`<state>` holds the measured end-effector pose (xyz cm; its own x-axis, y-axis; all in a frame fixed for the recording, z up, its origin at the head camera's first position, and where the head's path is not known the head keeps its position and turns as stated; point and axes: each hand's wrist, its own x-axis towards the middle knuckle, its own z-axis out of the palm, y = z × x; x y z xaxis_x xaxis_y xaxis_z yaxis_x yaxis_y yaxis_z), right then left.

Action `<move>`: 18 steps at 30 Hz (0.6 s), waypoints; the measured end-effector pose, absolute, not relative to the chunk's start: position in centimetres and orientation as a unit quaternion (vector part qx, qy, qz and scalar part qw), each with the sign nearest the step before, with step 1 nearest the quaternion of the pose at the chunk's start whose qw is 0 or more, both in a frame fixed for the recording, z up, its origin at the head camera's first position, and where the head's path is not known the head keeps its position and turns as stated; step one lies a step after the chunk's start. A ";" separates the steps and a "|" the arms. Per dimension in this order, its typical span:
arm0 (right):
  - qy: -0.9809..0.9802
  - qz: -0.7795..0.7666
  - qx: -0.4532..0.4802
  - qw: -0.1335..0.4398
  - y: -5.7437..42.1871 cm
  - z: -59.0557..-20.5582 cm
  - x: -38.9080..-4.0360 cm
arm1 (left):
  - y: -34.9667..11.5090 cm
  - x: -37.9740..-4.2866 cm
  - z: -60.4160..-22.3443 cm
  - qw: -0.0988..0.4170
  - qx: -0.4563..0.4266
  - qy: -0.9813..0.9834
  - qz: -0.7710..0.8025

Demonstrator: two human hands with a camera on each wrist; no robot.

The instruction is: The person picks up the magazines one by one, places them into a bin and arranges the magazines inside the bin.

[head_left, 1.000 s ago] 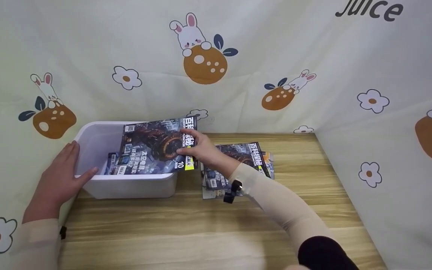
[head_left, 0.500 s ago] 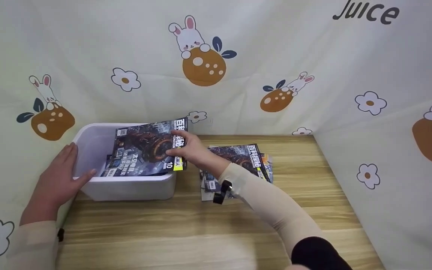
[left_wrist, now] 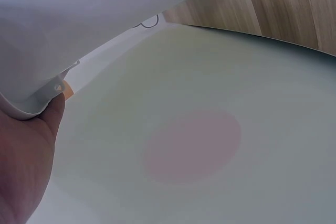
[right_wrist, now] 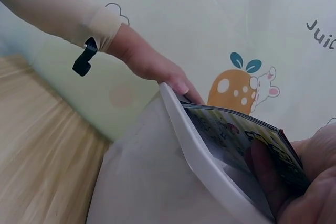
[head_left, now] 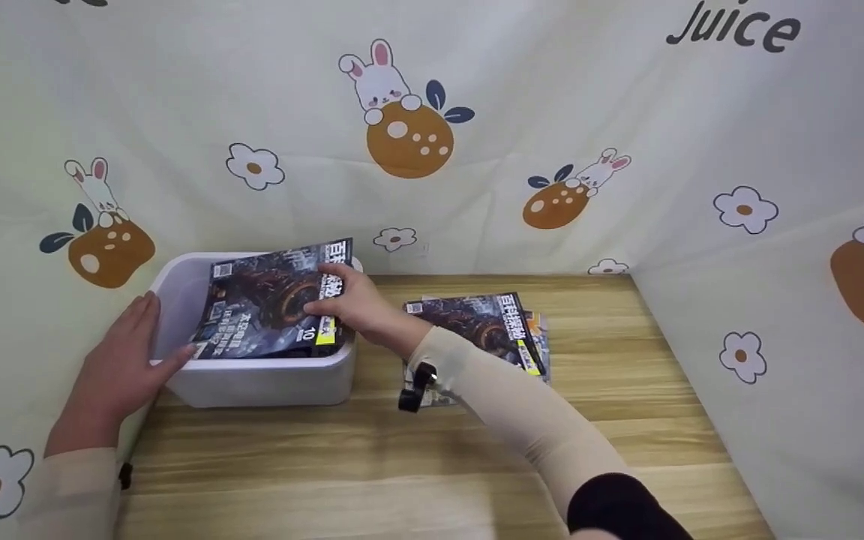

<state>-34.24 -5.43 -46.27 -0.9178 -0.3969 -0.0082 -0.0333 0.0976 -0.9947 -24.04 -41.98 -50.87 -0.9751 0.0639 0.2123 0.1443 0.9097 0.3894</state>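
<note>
My right hand (head_left: 361, 306) pinches a dark magazine (head_left: 263, 304) by its right side, thumb on the cover and the other fingers beneath. The magazine lies tilted within the opening of a white plastic bin (head_left: 267, 384), its far right corner above the rim. In the right wrist view, fingers (right_wrist: 265, 174) show against the magazine's underside (right_wrist: 231, 135). My left hand (head_left: 121, 360) holds the bin's near left corner, thumb over the rim; in the left wrist view, part of that hand (left_wrist: 26, 156) touches the bin's wall (left_wrist: 94, 19).
Right of the bin, a small stack of magazines (head_left: 469, 322) lies on the wooden table (head_left: 312, 465), a similar dark cover on top. Patterned cloth (head_left: 477, 210) rises behind the table and along both sides.
My right hand has moved left with the magazine, bringing it further over and down into the bin. More of the stack on the table shows. The left hand stays on the bin.
</note>
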 end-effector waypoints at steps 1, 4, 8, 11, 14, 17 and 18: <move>0.723 -0.661 -0.146 0.141 -5.7 -46.3 -34.2 | -42.0 -24.0 -50.8 0.097 -0.053 -0.972 -0.207; 0.714 -0.673 -0.126 0.147 -6.2 -46.5 -34.0 | -41.8 -23.9 -51.0 0.092 -0.052 -0.973 -0.205; 0.720 -0.671 -0.111 0.141 -6.8 -46.7 -33.6 | -41.6 -23.6 -51.4 0.089 -0.051 -0.974 -0.203; 0.728 -0.663 -0.115 0.131 -7.6 -46.7 -33.5 | -41.8 -23.5 -51.4 0.092 -0.048 -0.973 -0.204; 0.741 -0.650 -0.113 0.123 -8.4 -46.5 -33.4 | -42.0 -23.6 -51.2 0.090 -0.047 -0.974 -0.204; 0.764 -0.627 -0.105 0.110 -9.1 -46.2 -33.5 | -42.0 -24.0 -50.9 0.089 -0.046 -0.975 -0.200; 0.769 -0.622 -0.102 0.108 -9.2 -46.1 -33.5 | -42.0 -24.1 -50.8 0.089 -0.047 -0.975 -0.199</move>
